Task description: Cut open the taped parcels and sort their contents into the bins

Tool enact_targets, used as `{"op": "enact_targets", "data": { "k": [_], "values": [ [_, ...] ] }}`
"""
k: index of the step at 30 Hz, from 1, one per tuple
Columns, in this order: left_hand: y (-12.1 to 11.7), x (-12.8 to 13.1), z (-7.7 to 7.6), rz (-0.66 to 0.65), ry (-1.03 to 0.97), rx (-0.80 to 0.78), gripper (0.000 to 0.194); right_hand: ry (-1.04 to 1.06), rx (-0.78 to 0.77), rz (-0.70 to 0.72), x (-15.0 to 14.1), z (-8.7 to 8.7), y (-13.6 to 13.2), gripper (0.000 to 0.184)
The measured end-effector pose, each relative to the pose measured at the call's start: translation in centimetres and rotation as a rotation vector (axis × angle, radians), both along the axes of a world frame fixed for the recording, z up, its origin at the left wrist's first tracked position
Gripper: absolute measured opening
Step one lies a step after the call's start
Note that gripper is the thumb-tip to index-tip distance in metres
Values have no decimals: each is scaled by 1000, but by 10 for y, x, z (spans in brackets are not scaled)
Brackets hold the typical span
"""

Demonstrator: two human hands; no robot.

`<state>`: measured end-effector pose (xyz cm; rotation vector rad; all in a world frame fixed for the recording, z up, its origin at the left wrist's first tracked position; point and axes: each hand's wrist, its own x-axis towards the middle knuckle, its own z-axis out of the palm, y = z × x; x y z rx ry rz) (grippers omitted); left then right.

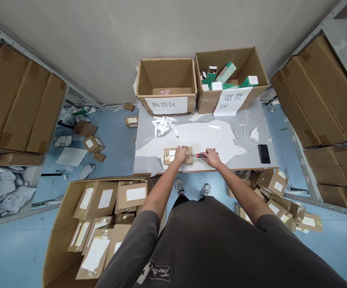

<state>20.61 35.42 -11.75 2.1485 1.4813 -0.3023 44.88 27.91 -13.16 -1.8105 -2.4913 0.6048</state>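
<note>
A small cardboard box (166, 157) with a white label and clear tape lies flat near the front edge of the table (149, 165). My left hand (181, 153) grips it from above, fingers bent over its right half. In my right hand (212, 157) is a utility knife (200, 155) with a red and black handle. Its thin tip points left and meets the right end of the box, close to my left fingers. The far end of the handle is mostly hidden inside my right fist.
Two open cartons with paper signs, the left (140, 86) and the right (205, 105), stand at the table's back; green boxes fill the right one. Crumpled white paper (163, 126) and a phone (264, 154) lie on the table. A big carton (56, 240) of parcels stands lower left.
</note>
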Motion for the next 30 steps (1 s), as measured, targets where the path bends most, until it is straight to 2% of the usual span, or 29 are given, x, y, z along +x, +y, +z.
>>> {"op": "enact_targets", "data": {
  "k": [5, 14, 24, 26, 28, 30],
  "values": [
    [-3, -2, -2, 35, -16, -7, 43, -32, 30, 45, -4, 3, 4, 39],
    [-11, -5, 2, 6, 0, 33, 41, -31, 30, 11, -5, 0, 10, 39],
    [-12, -9, 1, 18, -10, -2, 42, 29, -6, 4, -7, 0, 23, 38],
    [-12, -15, 1, 36, -31, -21, 54, 42, -3, -22, 1, 2, 17, 39],
    [-14, -24, 4, 57, -39, -30, 79, 75, 11, -88, 13, 7, 11, 40],
    [-15, -34, 6, 26, -33, -25, 105, 170, 26, -169, 23, 15, 8, 42]
  ]
}}
